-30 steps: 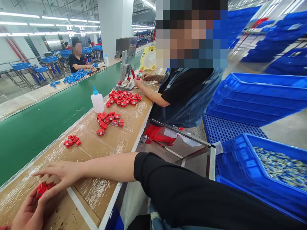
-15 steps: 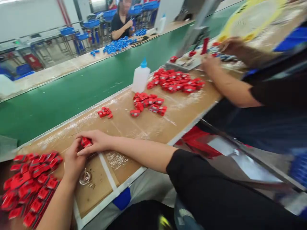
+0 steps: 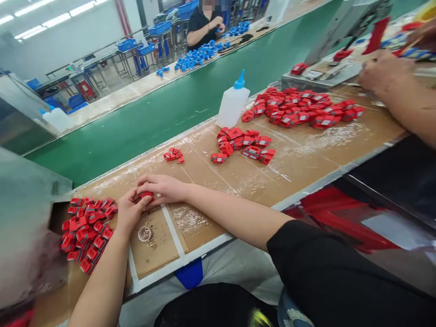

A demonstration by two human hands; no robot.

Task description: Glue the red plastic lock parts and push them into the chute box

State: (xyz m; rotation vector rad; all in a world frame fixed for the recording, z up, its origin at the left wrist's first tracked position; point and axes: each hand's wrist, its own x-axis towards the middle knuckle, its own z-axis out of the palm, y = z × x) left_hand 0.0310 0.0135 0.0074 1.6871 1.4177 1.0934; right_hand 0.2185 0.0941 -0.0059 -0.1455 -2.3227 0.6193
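Observation:
Both of my hands meet over the near left of the bench, closed around a small red plastic part (image 3: 147,195). My left hand (image 3: 130,210) grips it from the left side, thumb along its near face. From the right, my right hand (image 3: 163,188) curls its fingers over the top, covering much of the part. Just below my hands, a small clear ring-shaped object (image 3: 145,233) lies on a cardboard sheet (image 3: 156,261). Left of my left forearm is a pile of red and grey plastic parts (image 3: 86,229).
Beyond my hands are a few tiny red pieces (image 3: 173,155), a cluster of red parts (image 3: 243,144), a white bottle with blue cap (image 3: 233,103) and a larger red heap (image 3: 299,106). A green conveyor belt (image 3: 146,136) runs behind. A co-worker's hand (image 3: 384,70) is at right.
The view has swung left, so the bench and its contents appear farther right. My hands stay together on the red part, and their grip has shifted slightly.

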